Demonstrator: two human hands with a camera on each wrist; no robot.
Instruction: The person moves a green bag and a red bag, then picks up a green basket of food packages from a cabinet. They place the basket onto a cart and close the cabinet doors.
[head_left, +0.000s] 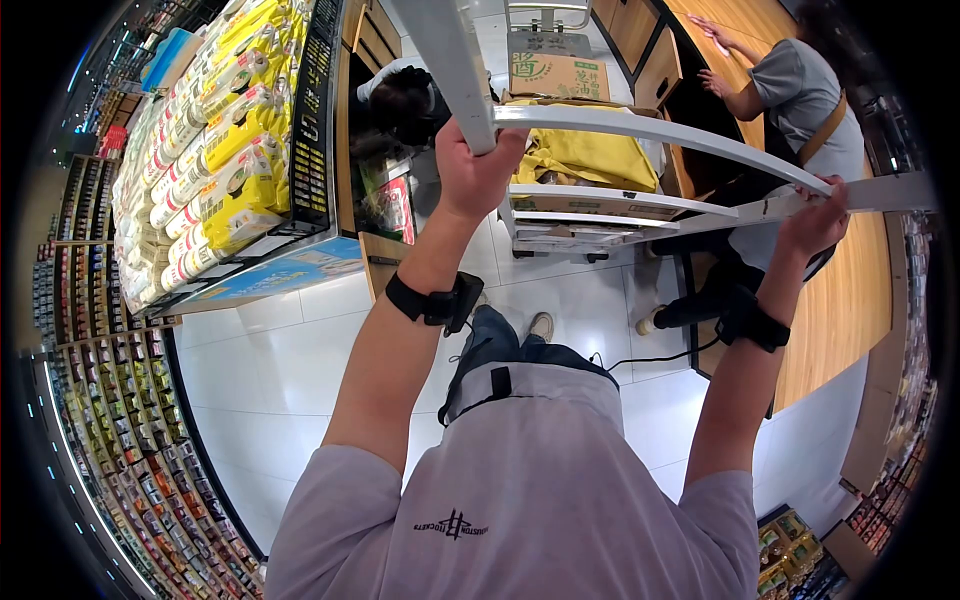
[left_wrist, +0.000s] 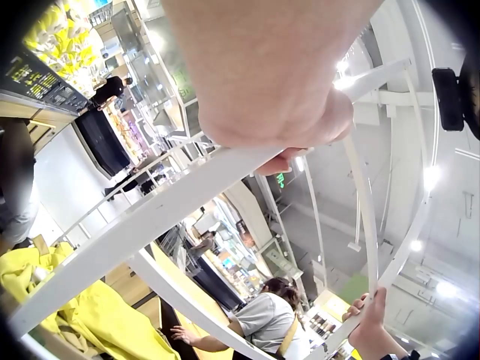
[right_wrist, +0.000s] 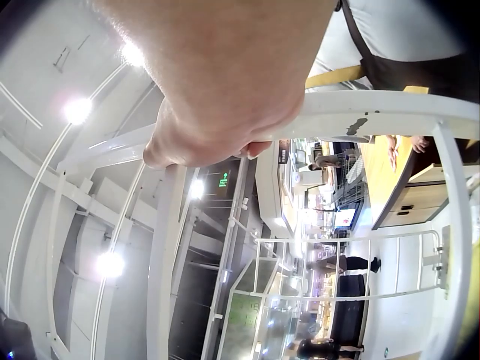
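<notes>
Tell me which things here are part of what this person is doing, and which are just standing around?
In use:
- left hand and right hand, both gripping the white trolley frame
- yellow bags and cardboard box loaded on it

Just around:
- shelf of yellow packs
- wooden counter
- person in a grey shirt at the counter

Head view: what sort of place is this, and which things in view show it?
Probably a supermarket: a display of yellow packets, aisles of stocked shelves, and a white trolley frame gripped by the left hand and right hand.
</notes>
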